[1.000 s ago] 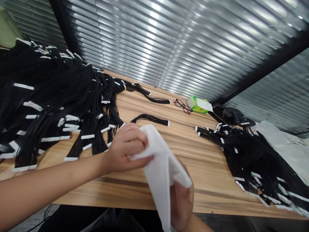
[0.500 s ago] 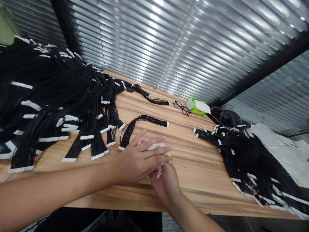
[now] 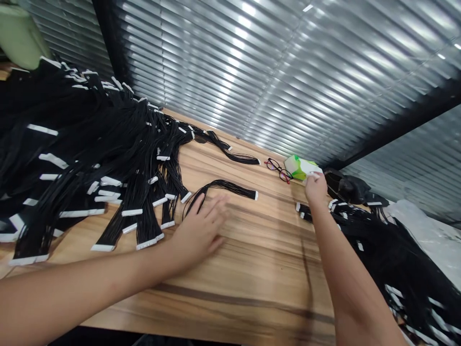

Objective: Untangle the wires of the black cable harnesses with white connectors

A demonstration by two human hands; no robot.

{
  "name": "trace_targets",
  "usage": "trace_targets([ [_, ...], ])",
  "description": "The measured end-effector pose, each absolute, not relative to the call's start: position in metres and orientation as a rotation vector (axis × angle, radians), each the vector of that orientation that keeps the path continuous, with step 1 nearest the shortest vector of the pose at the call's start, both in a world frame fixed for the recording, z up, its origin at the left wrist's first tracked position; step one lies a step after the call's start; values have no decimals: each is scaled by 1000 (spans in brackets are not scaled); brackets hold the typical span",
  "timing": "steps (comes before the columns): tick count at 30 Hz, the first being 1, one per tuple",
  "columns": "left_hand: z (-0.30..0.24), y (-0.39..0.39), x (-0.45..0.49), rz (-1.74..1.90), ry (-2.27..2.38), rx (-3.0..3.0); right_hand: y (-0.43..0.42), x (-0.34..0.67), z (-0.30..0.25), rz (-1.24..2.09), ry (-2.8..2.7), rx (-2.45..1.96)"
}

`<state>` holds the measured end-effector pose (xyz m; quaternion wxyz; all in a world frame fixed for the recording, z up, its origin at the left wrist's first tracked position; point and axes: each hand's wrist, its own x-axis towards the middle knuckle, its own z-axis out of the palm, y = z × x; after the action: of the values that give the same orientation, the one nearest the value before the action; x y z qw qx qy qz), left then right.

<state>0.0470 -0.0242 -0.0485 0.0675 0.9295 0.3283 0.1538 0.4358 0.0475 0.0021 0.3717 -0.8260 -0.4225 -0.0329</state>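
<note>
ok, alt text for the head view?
Two bare hands over a wooden table: the right hand is at a green packet beside glasses, and the left hand lies open by a black wire harness. Heaps of white-ended black harnesses lie to both sides.

A cable-assembly workshop: black wire harnesses heaped across a wooden workbench.

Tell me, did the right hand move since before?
Yes. The right hand has moved forward and rightward: it was below and left of the eyeglasses, and now sits right of them, by the green-and-white packet.
</note>
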Motion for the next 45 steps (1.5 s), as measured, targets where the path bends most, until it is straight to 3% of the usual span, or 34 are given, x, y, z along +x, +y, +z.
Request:
trace_targets([
  [4,-37,-11,38,374,1408,2690,51,477,-10,4,-881,-2266],
  [7,-26,-4,34,281,1479,2656,39,473,-23,-168,-765,-2253],
  [9,-21,-1,34,249,1419,2662,27,452,-30,-357,-848,-2143],
  [11,-18,1,35,247,1352,2658,14,419,-35,-407,-1270,-1889],
  [15,-17,5,38,290,1280,2597,-9,347,-41,179,-2033,-1718],
  [18,-17,9,37,336,1211,2519,-20,321,-41,561,-1770,-1677],
  [24,-16,20,30,383,1146,2238,-33,307,-34,684,-1178,-1561],
  [34,-27,0,50,252,684,1736,-50,223,-17,1283,-628,-1181],
  [37,-28,-6,50,247,739,1740,-55,218,-17,1329,-561,-1218],
  [42,-16,-15,47,160,822,1805,-59,221,-9,1756,-774,-1260],
  [45,-13,-19,47,175,888,1837,-60,216,-5,1735,-774,-1194],
])
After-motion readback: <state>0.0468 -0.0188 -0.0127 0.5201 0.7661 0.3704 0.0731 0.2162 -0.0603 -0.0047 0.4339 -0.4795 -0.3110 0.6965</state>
